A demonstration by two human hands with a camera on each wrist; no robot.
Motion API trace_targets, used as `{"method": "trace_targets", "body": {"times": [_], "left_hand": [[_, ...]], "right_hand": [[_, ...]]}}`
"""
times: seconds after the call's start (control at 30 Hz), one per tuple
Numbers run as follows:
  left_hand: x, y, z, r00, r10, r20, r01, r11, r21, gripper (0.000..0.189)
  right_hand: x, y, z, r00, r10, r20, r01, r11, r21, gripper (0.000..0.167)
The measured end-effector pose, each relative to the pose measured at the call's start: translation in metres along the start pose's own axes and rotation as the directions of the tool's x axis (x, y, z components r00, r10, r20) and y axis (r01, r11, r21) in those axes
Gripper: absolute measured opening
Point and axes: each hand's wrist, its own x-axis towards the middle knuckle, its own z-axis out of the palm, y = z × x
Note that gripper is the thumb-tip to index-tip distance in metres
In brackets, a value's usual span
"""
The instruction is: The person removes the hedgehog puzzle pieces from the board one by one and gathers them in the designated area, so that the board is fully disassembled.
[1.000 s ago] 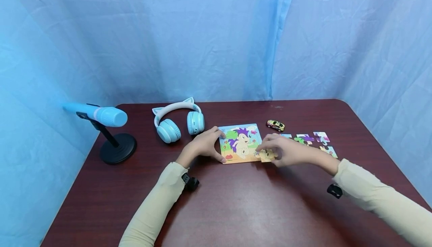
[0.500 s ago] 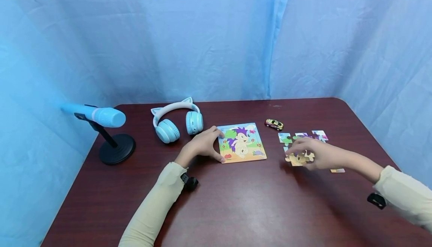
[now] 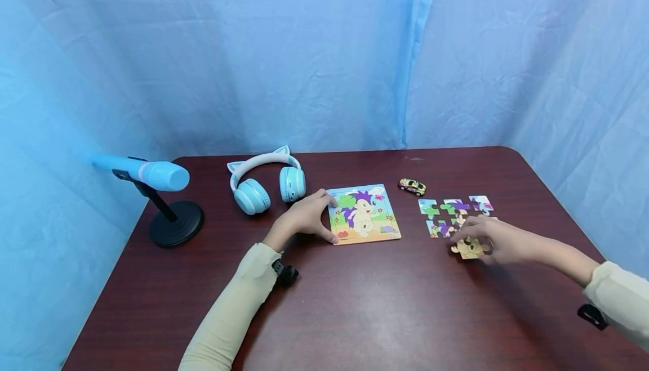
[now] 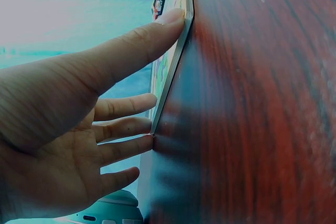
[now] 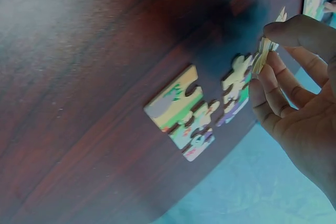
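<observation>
In the head view, my left hand (image 3: 306, 217) rests against the left edge of a puzzle board (image 3: 364, 214) printed with a purple-haired hedgehog. Its thumb touches the near corner and its straight fingertips lie along the side, as the left wrist view shows with the hand (image 4: 79, 114) against the board's thin edge. My right hand (image 3: 509, 241) pinches a tan puzzle piece (image 3: 469, 248) between thumb and fingers. Seen from the right wrist, the piece (image 5: 261, 57) is held edge-on. Loose puzzle pieces (image 3: 430, 208) lie in rows behind and beside that hand, some hidden by it.
A small yellow toy car (image 3: 412, 187) sits behind the board's right side. Blue cat-ear headphones (image 3: 252, 196) lie to the left, and a blue microphone (image 3: 161, 175) on a black stand (image 3: 177, 223) stands farther left. Blue cloth (image 3: 314, 61) hangs behind the table.
My right hand has moved right, away from the puzzle board to the near side of the loose pieces, carrying the tan piece. My left hand has stayed at the board's edge.
</observation>
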Motion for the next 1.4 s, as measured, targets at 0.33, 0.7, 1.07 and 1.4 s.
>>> {"method": "trace_targets", "body": {"times": [0.33,0.7,1.07,1.4], "left_hand": [[0.0,0.001,0.0,1.0,-0.005,0.001,0.005,1.0,-0.002,0.084],[0.001,0.0,0.0,1.0,-0.003,0.002,0.003,1.0,0.0,0.083],[0.001,0.0,0.0,1.0,0.0,0.006,0.0,1.0,-0.011,0.083],[0.001,-0.001,0.001,1.0,-0.003,0.008,0.003,1.0,-0.016,0.083]], "right_hand": [[-0.009,0.009,0.008,0.999,0.029,-0.019,-0.029,1.0,-0.01,0.059],[-0.012,0.012,0.017,0.993,-0.063,-0.097,0.051,0.992,-0.116,0.065],[-0.012,0.014,0.023,0.988,-0.059,-0.142,0.03,0.979,-0.2,0.068],[-0.015,0.013,0.019,0.996,0.035,-0.084,-0.044,0.994,-0.101,0.062]]}}
